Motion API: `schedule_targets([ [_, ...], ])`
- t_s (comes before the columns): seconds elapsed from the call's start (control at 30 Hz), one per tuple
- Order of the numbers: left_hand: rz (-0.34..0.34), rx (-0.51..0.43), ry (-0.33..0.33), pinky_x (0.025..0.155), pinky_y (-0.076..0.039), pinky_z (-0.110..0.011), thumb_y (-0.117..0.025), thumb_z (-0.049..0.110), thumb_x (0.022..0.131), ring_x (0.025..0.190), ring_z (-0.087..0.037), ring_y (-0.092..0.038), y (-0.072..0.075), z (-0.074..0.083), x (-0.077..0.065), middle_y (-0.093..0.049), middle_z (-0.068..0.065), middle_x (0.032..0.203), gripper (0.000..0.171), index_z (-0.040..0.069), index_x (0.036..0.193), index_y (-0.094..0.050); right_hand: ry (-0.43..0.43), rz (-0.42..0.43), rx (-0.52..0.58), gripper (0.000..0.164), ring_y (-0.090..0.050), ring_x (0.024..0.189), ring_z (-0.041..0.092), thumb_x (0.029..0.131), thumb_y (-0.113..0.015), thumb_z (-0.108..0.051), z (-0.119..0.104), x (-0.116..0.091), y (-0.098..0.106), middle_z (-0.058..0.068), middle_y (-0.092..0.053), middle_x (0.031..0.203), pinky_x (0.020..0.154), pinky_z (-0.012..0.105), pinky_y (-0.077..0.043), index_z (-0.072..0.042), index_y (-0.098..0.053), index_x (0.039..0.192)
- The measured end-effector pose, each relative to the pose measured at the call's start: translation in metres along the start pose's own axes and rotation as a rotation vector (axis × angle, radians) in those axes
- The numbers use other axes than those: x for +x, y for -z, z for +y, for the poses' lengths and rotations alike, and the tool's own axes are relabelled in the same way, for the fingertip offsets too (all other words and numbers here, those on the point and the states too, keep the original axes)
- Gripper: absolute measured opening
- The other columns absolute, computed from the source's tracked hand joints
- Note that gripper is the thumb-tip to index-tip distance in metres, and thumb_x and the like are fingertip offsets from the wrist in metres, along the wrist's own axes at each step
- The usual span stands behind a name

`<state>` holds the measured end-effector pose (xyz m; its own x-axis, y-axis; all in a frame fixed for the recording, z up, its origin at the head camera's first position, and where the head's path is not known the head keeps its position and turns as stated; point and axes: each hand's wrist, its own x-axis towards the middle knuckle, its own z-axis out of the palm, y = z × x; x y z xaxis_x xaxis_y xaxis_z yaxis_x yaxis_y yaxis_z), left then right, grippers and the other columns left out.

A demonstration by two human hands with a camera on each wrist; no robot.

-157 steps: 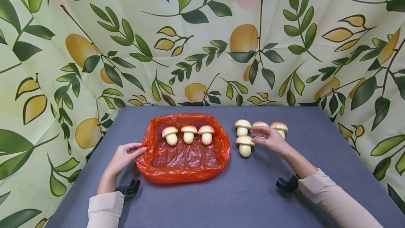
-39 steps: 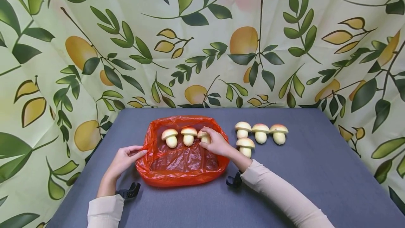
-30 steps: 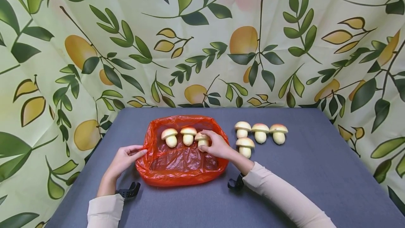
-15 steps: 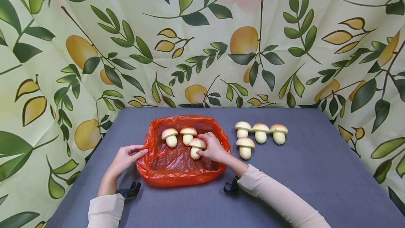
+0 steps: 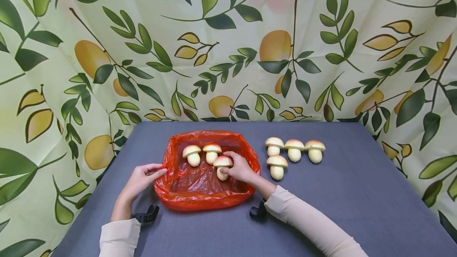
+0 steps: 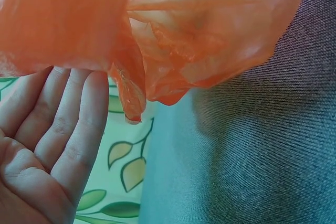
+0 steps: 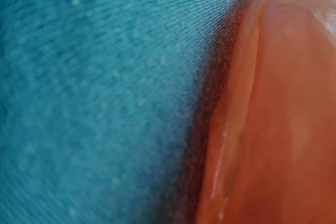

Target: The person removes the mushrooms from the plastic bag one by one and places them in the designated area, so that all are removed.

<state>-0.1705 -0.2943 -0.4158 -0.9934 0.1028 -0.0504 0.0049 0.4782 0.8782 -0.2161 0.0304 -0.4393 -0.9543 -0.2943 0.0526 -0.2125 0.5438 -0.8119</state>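
Observation:
A red plastic bag [image 5: 205, 201] lies spread open like a tray on the table, its rim turned up all round. My left hand [image 5: 141, 179] holds the bag's left rim with thumb and fingertips. In the left wrist view, the bag film [image 6: 58, 24] hides the fingertips of the left fingers [image 6: 73, 150]. Inside the bag, my right hand [image 5: 242, 168] pinches a mushroom [image 5: 223, 162] with a pinkish cap by its right side. Two more mushrooms, the left one [image 5: 192, 156] and the middle one [image 5: 212, 152], lie behind it. The right wrist view shows only bag and table cloth.
Right of the bag lie several more mushrooms: three in a back row, such as the rightmost one [image 5: 315, 152], and one [image 5: 277, 166] in front. A grey-blue cloth [image 5: 200, 235] covers the table. A leaf-patterned curtain [image 5: 235, 50] hangs behind it.
The right hand went from the mushrooms outside into the bag, took the rightmost one there and drew it forward and left. Over the last half second it barely moved. The left hand stayed put.

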Motion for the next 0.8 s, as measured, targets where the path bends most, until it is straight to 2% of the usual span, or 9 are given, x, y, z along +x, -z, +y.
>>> schedule_targets([
  [0.13,-0.001,0.002,0.002,0.069,-0.054,-0.017,-0.065,0.019,0.092,0.068,0.003,-0.064,0.001,0.0,-0.001,-0.076,0.0,0.089,0.04,-0.009,0.12,-0.061,-0.012,-0.004,0.012,0.053,-0.061,0.104,0.03,0.08,-0.077,-0.016,0.004,0.002,-0.001,0.02,-0.064,0.121,0.089,0.042,-0.05,0.0,-0.056,0.126],
  [0.17,0.0,0.002,0.003,0.069,-0.054,-0.017,-0.065,0.019,0.092,0.068,0.003,-0.064,0.001,0.0,-0.001,-0.076,0.0,0.089,0.04,-0.009,0.12,-0.061,0.019,-0.003,0.001,0.052,-0.061,0.102,0.028,0.082,-0.075,-0.02,0.012,0.005,-0.004,0.019,-0.064,0.12,0.086,0.039,-0.05,-0.001,-0.056,0.126],
  [0.3,0.003,-0.001,0.008,0.069,-0.054,-0.017,-0.065,0.019,0.092,0.069,0.003,-0.064,0.001,0.0,-0.001,-0.076,0.0,0.09,0.04,-0.009,0.12,-0.061,0.053,-0.007,0.005,0.048,-0.06,0.099,0.027,0.084,-0.072,-0.021,0.016,0.006,-0.004,0.02,-0.064,0.118,0.084,0.036,-0.05,-0.001,-0.056,0.125],
  [0.37,0.001,-0.002,0.008,0.069,-0.054,-0.017,-0.065,0.019,0.092,0.069,0.003,-0.064,0.001,0.0,0.0,-0.076,0.0,0.09,0.04,-0.009,0.12,-0.061,0.04,-0.004,0.012,0.046,-0.059,0.099,0.026,0.085,-0.071,-0.018,0.015,0.005,-0.004,0.019,-0.064,0.119,0.084,0.036,-0.049,-0.001,-0.056,0.125],
  [0.4,0.0,-0.004,0.006,0.069,-0.054,-0.017,-0.065,0.019,0.092,0.069,0.003,-0.065,0.001,-0.001,0.0,-0.076,0.001,0.09,0.04,-0.01,0.12,-0.061,0.005,-0.006,0.027,0.046,-0.059,0.1,0.028,0.083,-0.071,-0.013,0.006,0.002,-0.001,0.021,-0.064,0.12,0.085,0.037,-0.049,0.0,-0.056,0.125],
  [0.53,0.004,-0.014,0.002,0.07,-0.054,-0.016,-0.065,0.018,0.091,0.071,0.004,-0.065,0.0,-0.002,0.0,-0.074,0.01,0.086,0.041,-0.011,0.119,-0.061,-0.037,0.002,0.027,0.046,-0.06,0.097,0.027,0.084,-0.071,-0.009,0.003,0.0,-0.003,0.02,-0.064,0.12,0.082,0.034,-0.049,0.0,-0.056,0.126],
  [0.67,0.013,-0.027,-0.001,0.07,-0.053,-0.015,-0.066,0.016,0.091,0.074,0.007,-0.064,-0.001,-0.003,0.001,-0.071,0.019,0.083,0.04,-0.013,0.118,-0.06,-0.021,0.009,0.025,0.045,-0.062,0.099,0.028,0.083,-0.071,-0.007,0.002,0.0,-0.003,0.02,-0.066,0.118,0.084,0.036,-0.05,0.001,-0.057,0.125],
  [0.8,0.018,-0.03,-0.001,0.07,-0.053,-0.015,-0.066,0.016,0.091,0.074,0.007,-0.065,-0.002,-0.003,0.001,-0.072,0.018,0.084,0.04,-0.013,0.118,-0.061,-0.008,0.01,0.033,0.045,-0.061,0.103,0.029,0.083,-0.07,-0.006,0.001,-0.001,-0.003,0.02,-0.065,0.119,0.087,0.039,-0.05,0.001,-0.056,0.125],
])
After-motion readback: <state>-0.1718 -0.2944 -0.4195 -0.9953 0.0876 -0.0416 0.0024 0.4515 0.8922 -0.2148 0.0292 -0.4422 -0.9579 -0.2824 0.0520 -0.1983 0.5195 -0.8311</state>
